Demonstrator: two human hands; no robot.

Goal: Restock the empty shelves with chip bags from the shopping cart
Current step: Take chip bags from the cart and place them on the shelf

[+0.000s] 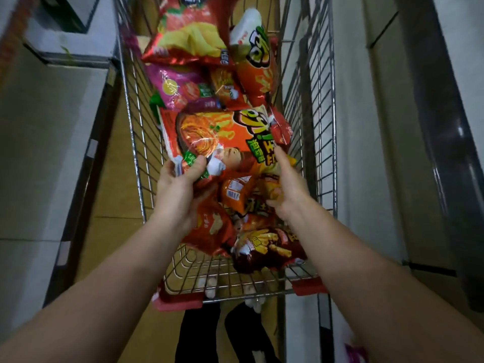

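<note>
Head view: tan floor (110, 195), grey shelves (39, 153).

Both bare arms reach down into the silver wire shopping cart (136, 142), which is heaped with glossy snack packets. The left hand (178, 189) grips the near left corner of a large orange-red foil chip bag (222, 137), thumb pressed on its face. The right hand (286, 189) is at the same bag's right side, forefinger laid along its edge, other fingers curled around a smaller orange packet (233, 191) area below. Farther up the cart lie a red bag printed with yellow crisps (188, 35), a magenta bag (178, 87) and an orange-and-white bag (254, 56). Nearest the handle sits a dark maroon bag showing fries (267, 250). Grey shelving (52, 121) flanks the left side.
</note>
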